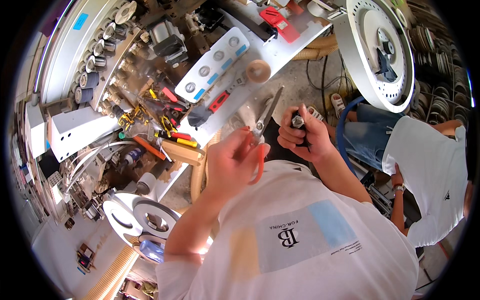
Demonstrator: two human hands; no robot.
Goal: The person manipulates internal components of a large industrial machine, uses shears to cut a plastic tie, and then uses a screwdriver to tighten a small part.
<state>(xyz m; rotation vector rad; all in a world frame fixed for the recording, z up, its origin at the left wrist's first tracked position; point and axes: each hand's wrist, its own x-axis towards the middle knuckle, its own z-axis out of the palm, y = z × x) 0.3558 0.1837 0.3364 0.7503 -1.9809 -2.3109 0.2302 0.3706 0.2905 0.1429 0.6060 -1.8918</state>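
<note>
While the left hand holds orange-handled scissors, blades pointing forward, the right hand wraps around a small dark object. Both things are held before the white shirt, near the bench.

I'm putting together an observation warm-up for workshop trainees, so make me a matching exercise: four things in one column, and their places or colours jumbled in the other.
Things
1. scissors
2. panel
3. black object
4. blue hose

Places or colours
A. beside the other person's jeans
B. in the right hand
C. in the left hand
D. white, with blue patches

Pairs: 1-C; 2-D; 3-B; 4-A
</note>
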